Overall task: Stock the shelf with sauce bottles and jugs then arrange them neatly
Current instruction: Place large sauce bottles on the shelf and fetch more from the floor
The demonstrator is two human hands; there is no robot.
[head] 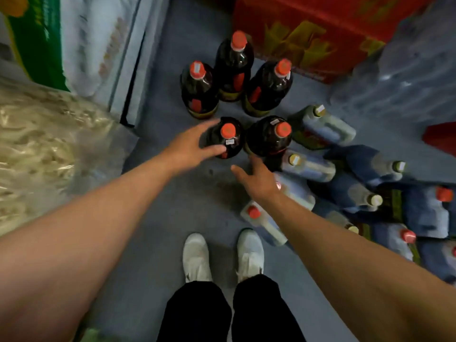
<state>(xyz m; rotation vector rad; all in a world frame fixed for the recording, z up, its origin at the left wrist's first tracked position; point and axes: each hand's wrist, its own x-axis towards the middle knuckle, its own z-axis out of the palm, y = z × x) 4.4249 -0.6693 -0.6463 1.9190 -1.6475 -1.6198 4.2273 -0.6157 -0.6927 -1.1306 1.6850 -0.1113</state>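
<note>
Five dark, round plastic sauce bottles with red screw caps [229, 95] stand upright on the grey-blue floor [172, 206]. The left hand [195, 144], fingers spread, cups the nearest-left bottle [225, 138] without closing. The right hand [256, 178] reaches open-fingered beside the next bottle [270, 137]. Translucent handled plastic jugs [320, 129] lie tumbled at right.

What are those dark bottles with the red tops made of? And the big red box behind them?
The dark bottles look like clear, shiny plastic filled with dark sauce: light glints off their rounded shoulders. Glass cannot be ruled out. Their red caps look like matte plastic. The red box seems to be printed cardboard, with flat sides and a straight folded edge.
</note>
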